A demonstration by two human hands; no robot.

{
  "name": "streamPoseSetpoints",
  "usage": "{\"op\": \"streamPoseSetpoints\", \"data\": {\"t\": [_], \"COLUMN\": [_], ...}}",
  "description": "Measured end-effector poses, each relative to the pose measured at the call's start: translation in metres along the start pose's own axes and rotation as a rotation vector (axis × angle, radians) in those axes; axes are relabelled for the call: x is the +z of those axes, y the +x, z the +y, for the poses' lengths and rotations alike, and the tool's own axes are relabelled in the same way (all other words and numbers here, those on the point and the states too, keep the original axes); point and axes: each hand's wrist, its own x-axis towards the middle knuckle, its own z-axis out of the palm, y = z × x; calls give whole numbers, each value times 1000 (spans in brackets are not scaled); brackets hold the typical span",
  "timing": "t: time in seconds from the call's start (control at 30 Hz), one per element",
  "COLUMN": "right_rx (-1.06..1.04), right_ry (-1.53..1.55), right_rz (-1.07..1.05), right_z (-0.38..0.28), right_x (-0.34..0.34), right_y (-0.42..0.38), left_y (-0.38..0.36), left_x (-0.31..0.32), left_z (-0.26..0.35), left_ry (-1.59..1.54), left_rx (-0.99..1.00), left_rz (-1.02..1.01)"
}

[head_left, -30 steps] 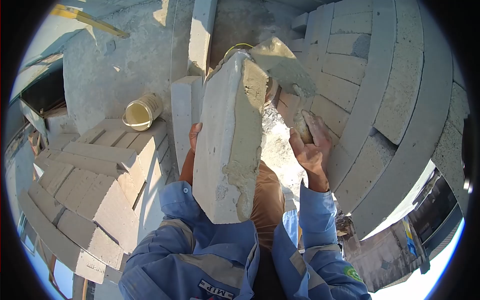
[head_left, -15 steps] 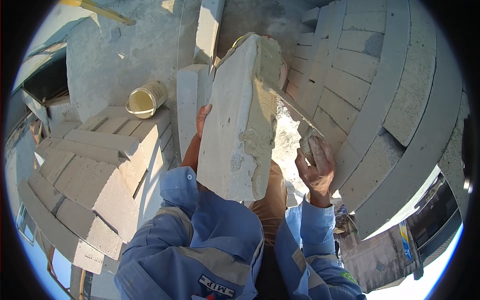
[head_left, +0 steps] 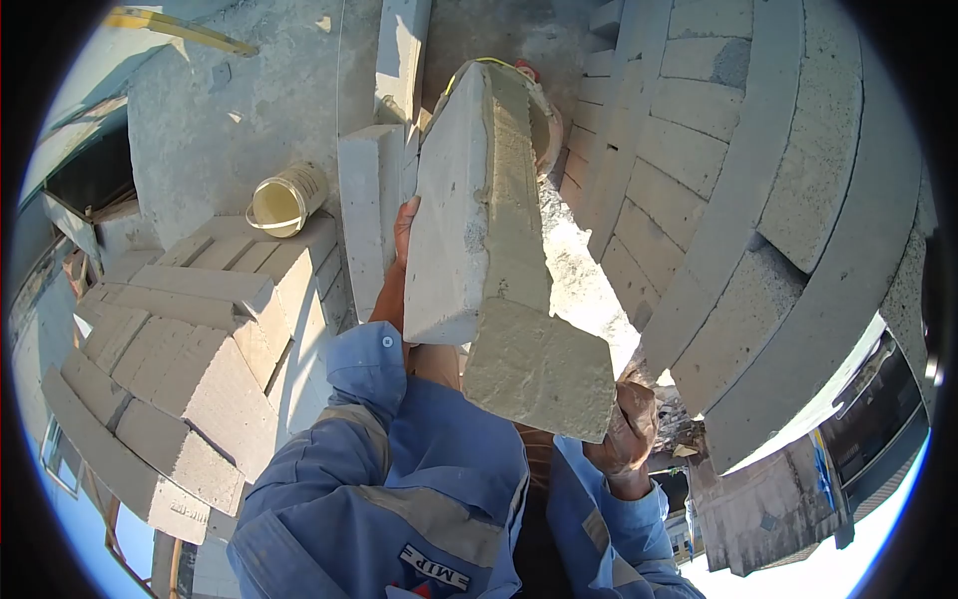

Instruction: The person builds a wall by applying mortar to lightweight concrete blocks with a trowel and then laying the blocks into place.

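Observation:
A large pale block (head_left: 447, 220) stands tilted in front of my body, with wet grey mortar (head_left: 514, 200) along its right-hand narrow face. My left hand (head_left: 403, 232) grips the block's left edge; most of its fingers are hidden behind it. Down at the right, my right hand (head_left: 631, 424) is closed on a trowel (head_left: 544, 369). The trowel's broad, mortar-coated blade faces up at the block's lower end, and its handle is mostly hidden by the hand.
Stacked blocks (head_left: 175, 359) lie at the left, near a whitish bucket (head_left: 286, 203). A block wall (head_left: 689, 130) curves along the right. Another upright block (head_left: 369, 200) stands just left of the held one. Part of a second bucket (head_left: 547, 130) shows behind the held block.
My right hand has moved down toward my body, and the trowel has turned from edge-on to showing its broad face. The mortar on the block's narrow face looks smoother and more even.

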Motion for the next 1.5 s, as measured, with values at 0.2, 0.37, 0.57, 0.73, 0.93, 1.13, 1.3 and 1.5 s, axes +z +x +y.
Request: {"op": "streamPoseSetpoints", "data": {"t": [0.2,0.37,0.57,0.73,0.93,1.13,1.3,1.5], "right_rx": [50,59,124,135,125,388,539,567], "right_ry": [75,27,109,33,18,158,191,658], "right_rz": [47,67,89,116,71,35,-89,-19], "right_z": [4,12,8,18,2,27,100,127], "right_x": [13,34,31,58,36,70,188,281], "right_y": [12,-2,12,59,6,-23,56,13], "left_y": [0,1,-1,4,11,10,19,10], "left_x": [-7,10,14,13,16,-5,41,47], "left_z": [-4,-12,-5,-11,-11,-3,-10,-35], "left_ry": [40,180,126,111,110,27,115,-36], "left_rx": [25,157,60,37,78,33,77,80], "left_rz": [87,241,196,154,310,234,203,23]}}
